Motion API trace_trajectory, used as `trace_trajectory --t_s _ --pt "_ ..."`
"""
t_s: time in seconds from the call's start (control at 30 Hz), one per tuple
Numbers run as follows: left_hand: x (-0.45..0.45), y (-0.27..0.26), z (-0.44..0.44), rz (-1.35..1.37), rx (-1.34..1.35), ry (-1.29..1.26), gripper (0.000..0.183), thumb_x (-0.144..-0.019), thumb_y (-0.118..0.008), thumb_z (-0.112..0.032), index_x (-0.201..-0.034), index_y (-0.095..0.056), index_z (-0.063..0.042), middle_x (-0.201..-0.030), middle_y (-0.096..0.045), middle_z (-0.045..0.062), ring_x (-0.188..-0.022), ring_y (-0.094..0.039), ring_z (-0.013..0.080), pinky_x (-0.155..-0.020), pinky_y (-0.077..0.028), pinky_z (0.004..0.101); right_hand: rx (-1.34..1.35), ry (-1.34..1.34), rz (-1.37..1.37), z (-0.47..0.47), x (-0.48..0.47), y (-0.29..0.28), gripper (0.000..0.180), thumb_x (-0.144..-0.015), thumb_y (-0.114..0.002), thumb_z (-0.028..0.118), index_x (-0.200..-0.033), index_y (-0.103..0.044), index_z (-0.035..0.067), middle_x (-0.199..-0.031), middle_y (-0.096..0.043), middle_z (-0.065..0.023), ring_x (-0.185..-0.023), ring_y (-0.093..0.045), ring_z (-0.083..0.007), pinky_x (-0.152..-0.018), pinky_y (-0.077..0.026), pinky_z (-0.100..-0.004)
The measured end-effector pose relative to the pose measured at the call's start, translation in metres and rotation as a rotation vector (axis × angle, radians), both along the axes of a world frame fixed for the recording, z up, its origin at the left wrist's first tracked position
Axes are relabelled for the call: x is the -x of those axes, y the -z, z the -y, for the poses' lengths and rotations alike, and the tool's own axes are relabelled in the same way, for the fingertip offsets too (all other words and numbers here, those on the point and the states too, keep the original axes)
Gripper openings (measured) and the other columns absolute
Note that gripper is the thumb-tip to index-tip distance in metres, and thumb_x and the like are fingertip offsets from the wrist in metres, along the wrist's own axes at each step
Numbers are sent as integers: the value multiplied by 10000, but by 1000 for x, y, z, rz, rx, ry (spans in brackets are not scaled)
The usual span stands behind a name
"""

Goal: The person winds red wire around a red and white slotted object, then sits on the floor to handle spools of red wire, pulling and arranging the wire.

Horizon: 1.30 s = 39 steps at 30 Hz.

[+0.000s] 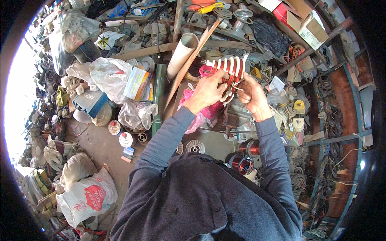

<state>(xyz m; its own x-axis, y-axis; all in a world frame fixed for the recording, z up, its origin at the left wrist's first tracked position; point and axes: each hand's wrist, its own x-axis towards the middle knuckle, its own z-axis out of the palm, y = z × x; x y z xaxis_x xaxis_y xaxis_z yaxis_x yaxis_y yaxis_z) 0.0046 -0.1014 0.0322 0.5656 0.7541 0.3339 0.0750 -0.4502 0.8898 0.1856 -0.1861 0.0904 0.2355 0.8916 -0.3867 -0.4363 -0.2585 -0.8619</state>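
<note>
A white ribbed winding former [231, 67] wound with red-brown enamelled copper wire [230, 79] is in front of me, on what looks like a metal shaft. From the left, my left hand [211, 89] has its fingers curled on the wire. At the right end of the former, my right hand [251, 94] pinches a thin white cord or strip [238, 86] against the windings; its fingertips are partly hidden. Pink plastic bags [200, 108] lie below my left hand.
A white pipe [182, 54] and a wooden board [193, 60] stand left of the former. Wire spools [241, 164] sit on the floor near my right sleeve. White plastic bags [110, 78] and boxes lie at left, with cluttered parts along the right.
</note>
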Motion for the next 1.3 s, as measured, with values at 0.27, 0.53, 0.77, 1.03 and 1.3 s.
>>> trace_trajectory --t_s 0.27,0.53,0.77,1.03,1.3 --pt "-4 10 -5 50 -207 -72 182 -926 -662 -110 -1099 -682 -60 -930 -719 170 -840 -718 363 -737 -571 451 -30 -6 -228 -4 -6 9 456 -1023 -597 476 -1086 -620 25 -866 -608 -34 -480 -343 -69 -429 -271 -228" --pt "-6 17 -6 30 -296 -120 172 -922 -684 -129 -1081 -710 -72 -983 -717 142 -848 -711 355 -759 -584 442 -41 -15 -251 -1 -10 13 464 -1022 -603 479 -1082 -600 19 -898 -621 -34 -470 -343 -72 -428 -279 -236" --pt "-8 20 -12 28 -336 -101 177 -915 -684 -117 -1076 -732 -61 -963 -725 131 -895 -708 327 -802 -584 426 -69 -25 -184 4 -12 11 466 -1012 -624 468 -1143 -593 22 -947 -622 -36 -469 -330 -61 -425 -266 -236" --pt "-11 21 -20 17 -431 -75 139 -901 -679 -103 -1007 -743 -40 -965 -739 95 -897 -697 291 -819 -587 402 -60 -58 -111 2 -7 7 399 -1014 -629 435 -1206 -597 87 -969 -622 -38 -476 -330 -53 -421 -262 -224" --pt "-8 16 -20 76 -577 -53 81 -885 -676 -65 -931 -739 -44 -933 -683 93 -885 -677 289 -769 -576 399 -101 -39 -187 3 -9 10 315 -1022 -627 342 -1212 -600 92 -933 -616 -38 -478 -338 -49 -418 -261 -231"
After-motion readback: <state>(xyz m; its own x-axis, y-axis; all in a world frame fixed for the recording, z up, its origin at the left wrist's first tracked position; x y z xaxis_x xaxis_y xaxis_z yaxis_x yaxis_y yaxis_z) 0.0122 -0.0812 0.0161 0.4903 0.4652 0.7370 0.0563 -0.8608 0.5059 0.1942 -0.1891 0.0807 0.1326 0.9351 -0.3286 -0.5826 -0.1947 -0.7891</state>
